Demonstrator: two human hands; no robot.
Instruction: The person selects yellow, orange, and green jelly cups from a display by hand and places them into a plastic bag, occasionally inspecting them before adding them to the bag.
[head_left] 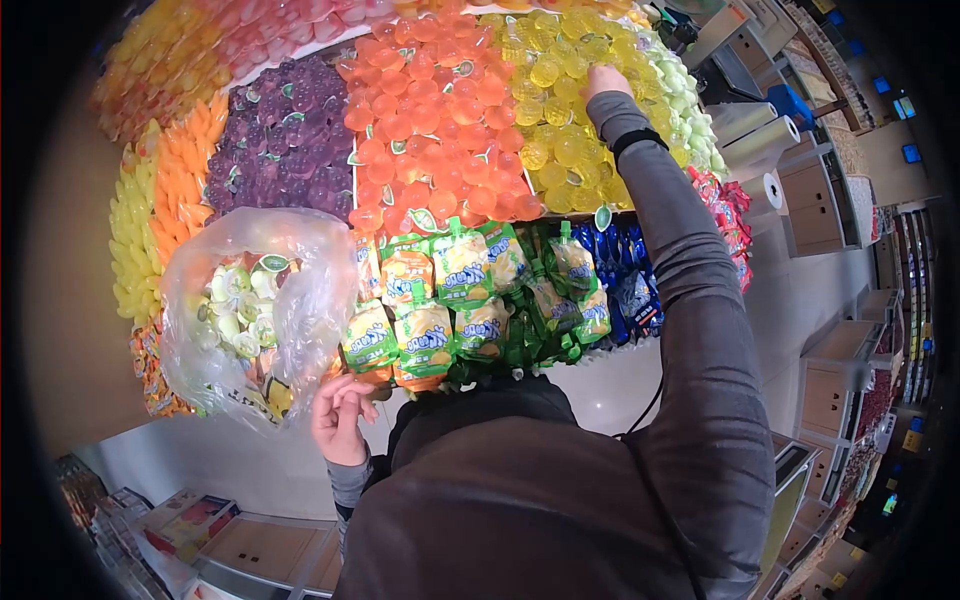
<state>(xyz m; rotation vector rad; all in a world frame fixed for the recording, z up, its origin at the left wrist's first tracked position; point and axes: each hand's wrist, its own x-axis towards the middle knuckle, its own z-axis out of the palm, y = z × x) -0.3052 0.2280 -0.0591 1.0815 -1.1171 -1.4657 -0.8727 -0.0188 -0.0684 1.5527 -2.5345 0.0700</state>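
Note:
My right hand (606,80) reaches into the yellow jelly cups (568,147) at the top; its fingers are mostly hidden, so its grip cannot be made out. Near the display's front edge, my left hand (343,412) has curled fingers, with thumb and fingertips close together beside the lower right rim of a clear plastic bag (318,262). What those fingers hold, if anything, is too small to tell. The bag stands open, with several pale green and white pieces (238,312) inside.
Orange-red jelly cups (435,120) and purple ones (275,140) fill the middle. Green pouches (423,335) and blue packets (635,290) line the front. Rolls of plastic (762,192) stand at the right, beside red packets (735,215).

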